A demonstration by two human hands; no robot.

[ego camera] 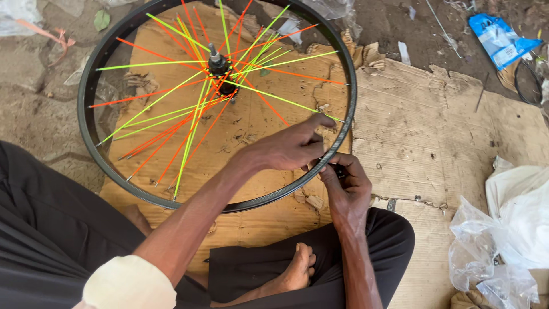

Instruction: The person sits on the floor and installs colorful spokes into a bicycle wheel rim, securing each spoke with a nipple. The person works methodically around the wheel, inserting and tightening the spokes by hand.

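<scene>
Your wheel rim [91, 123] lies flat on the cardboard [434, 114] in front of your crossed legs, with its hub [219, 67] well out toward 11 o'clock from your hands. Both hands meet at the near-right arc of the rim, at about 4 o'clock on the wheel. Your left hand [289, 150] reaches across from inside the rim, fingers partly curled, forefinger extended toward a yellow-green spoke [286, 102] whose long axis runs from the hub out to 4 o'clock. Your right hand [346, 183] sits just outside the rim, fingers pinched closed on a small dark part [338, 170] at the rim edge; its kind cannot be told. The rim is black and round; the spokes alternate orange and yellow-green, several hanging loose and short of the rim at 7 o'clock. Clear plastic bags [492, 252] lie at 3 o'clock.
</scene>
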